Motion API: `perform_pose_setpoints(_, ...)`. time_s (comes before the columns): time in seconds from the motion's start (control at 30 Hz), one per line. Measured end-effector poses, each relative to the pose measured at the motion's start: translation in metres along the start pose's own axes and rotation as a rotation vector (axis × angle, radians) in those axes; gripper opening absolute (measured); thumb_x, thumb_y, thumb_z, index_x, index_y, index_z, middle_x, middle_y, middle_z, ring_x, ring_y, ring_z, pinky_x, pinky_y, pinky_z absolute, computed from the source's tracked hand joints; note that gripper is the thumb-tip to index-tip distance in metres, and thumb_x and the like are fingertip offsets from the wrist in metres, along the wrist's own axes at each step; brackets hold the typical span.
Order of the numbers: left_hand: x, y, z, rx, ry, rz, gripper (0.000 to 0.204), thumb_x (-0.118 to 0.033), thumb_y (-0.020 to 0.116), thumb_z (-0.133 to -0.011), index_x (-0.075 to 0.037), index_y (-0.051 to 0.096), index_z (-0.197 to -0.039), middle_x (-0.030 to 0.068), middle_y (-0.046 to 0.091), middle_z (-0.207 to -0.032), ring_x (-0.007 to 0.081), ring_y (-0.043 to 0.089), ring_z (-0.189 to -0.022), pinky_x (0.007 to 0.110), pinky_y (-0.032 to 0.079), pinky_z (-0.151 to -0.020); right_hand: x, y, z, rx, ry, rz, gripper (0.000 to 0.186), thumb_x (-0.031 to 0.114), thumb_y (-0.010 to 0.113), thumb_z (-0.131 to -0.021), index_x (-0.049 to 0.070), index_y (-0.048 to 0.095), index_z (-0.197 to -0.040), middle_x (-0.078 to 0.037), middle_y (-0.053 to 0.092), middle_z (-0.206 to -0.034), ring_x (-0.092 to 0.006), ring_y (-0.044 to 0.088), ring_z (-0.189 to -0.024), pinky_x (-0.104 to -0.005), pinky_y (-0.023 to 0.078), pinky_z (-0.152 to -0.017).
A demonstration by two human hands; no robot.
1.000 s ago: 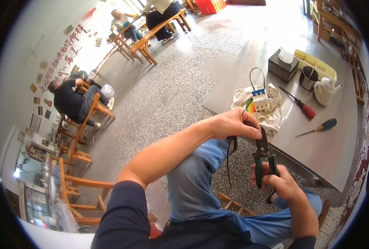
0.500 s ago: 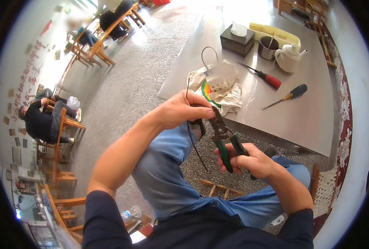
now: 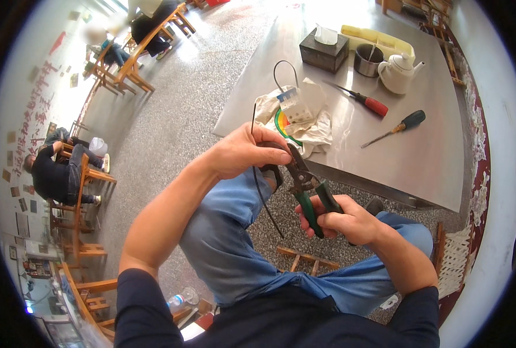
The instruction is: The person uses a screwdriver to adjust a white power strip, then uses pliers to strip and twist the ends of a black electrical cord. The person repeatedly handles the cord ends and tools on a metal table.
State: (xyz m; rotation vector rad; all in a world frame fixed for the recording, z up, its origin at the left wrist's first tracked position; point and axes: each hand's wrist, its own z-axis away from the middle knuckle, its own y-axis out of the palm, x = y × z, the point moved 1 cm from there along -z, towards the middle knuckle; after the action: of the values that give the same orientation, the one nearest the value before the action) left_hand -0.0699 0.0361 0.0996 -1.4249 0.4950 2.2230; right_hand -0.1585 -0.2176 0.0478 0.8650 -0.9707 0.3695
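My left hand (image 3: 239, 152) pinches a thin black wire (image 3: 263, 200), whose ends stick out above and below the fingers. Green-handled wire strippers (image 3: 305, 188) are gripped in my right hand (image 3: 346, 221), with the handles spread apart. Their dark jaws reach up to my left fingertips; whether they bite on the wire is hidden there. Just beyond, a white and blue electrical part (image 3: 293, 100) with a looped dark wire (image 3: 279, 65) rests on a crumpled off-white cloth (image 3: 320, 129) with a coloured print.
On the metal table (image 3: 397, 162) lie a red-handled screwdriver (image 3: 376, 106) and a dark green-handled one (image 3: 411, 120). Farther back stand a tissue box (image 3: 324, 52), a metal cup (image 3: 367, 62), a white teapot (image 3: 395, 75) and a yellow tray (image 3: 379, 39). Another person (image 3: 55, 174) sits at far left.
The view has shifted slightly, so the table things appear a little higher and farther left. Both hands keep their holds, the strippers' jaws still at the left fingertips.
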Motion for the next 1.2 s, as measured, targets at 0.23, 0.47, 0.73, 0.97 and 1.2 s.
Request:
perform_pose_setpoints(0.23,0.002,-0.002,-0.001,0.013,-0.004,0.025,0.018,-0.008,0.081,-0.086,-0.004,0.076,-0.103,-0.0014,0.074,-0.09,0.0014,0.06,-0.073,0.017,0.043,-0.061,-0.002,0.001,0.0,-0.002,0.004,0.006,0.035,0.007,0.05,-0.09,-0.002,0.058,-0.124,-0.003,0.064,-0.098,-0.0102,0.061,-0.085,-0.0231,0.046,-0.067)
perform_pose_setpoints(0.47,0.002,-0.004,-0.001,0.038,-0.008,0.029,0.02,-0.006,0.08,-0.085,0.0,0.074,-0.104,0.0026,0.074,-0.095,0.0053,0.065,-0.082,0.019,0.05,-0.072,-0.002,0.002,0.0,0.005,-0.018,0.015,0.03,0.004,0.049,-0.092,-0.002,0.057,-0.12,-0.004,0.062,-0.095,-0.0113,0.059,-0.083,-0.0267,0.048,-0.075)
perform_pose_setpoints(0.73,0.001,-0.007,0.001,0.026,-0.014,-0.014,0.019,-0.009,0.079,-0.087,0.0,0.074,-0.104,0.0024,0.074,-0.095,0.006,0.065,-0.083,0.02,0.052,-0.074,-0.009,0.004,-0.003,-0.04,-0.088,0.063,0.025,0.003,0.049,-0.093,-0.001,0.058,-0.116,-0.004,0.061,-0.093,-0.0125,0.058,-0.083,-0.0294,0.05,-0.077)
perform_pose_setpoints(0.97,-0.012,0.008,0.007,-0.158,0.092,-0.232,0.021,-0.019,0.074,-0.095,0.001,0.076,-0.101,-0.0006,0.072,-0.086,0.0053,0.062,-0.076,0.021,0.049,-0.069,-0.019,-0.003,-0.007,-0.312,-0.213,0.423,0.015,0.007,0.053,-0.092,0.001,0.058,-0.104,-0.011,0.064,-0.084,-0.0224,0.063,-0.078,-0.0378,0.052,-0.077)
perform_pose_setpoints(1.2,-0.006,0.006,0.005,-0.206,0.056,-0.408,0.029,-0.027,0.067,-0.1,0.001,0.076,-0.101,-0.0024,0.067,-0.076,0.0029,0.054,-0.07,0.021,0.042,-0.061,-0.015,-0.005,-0.009,-0.418,-0.284,0.683,0.021,0.003,0.05,-0.092,0.0,0.057,-0.112,-0.008,0.062,-0.084,-0.0165,0.058,-0.074,-0.0327,0.05,-0.072)
